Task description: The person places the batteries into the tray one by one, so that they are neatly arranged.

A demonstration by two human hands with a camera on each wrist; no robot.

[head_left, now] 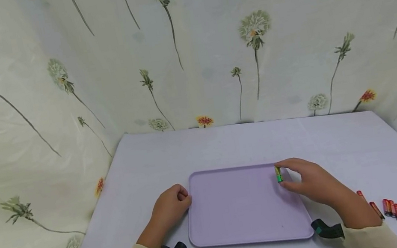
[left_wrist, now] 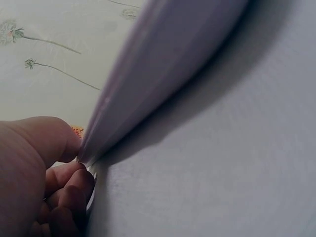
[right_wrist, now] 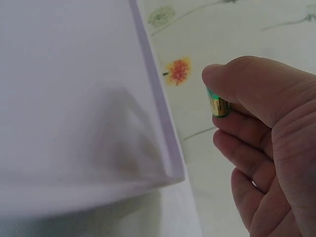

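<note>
A shallow lilac tray lies on the table in front of me. At its left rim is my left hand, fingers curled. The left wrist view shows that thumb and curled fingers meeting at the edge of the tray. Over the tray's far right corner, my right hand pinches a small green and gold battery upright between thumb and fingertips. Seen from the right wrist, the thumb covers part of the battery, and the other fingers curl below it.
Several red and black batteries lie on the table to the right of the tray, some partly behind my right forearm. A white cloth covers the table. Behind and at the left hangs a flower-patterned curtain.
</note>
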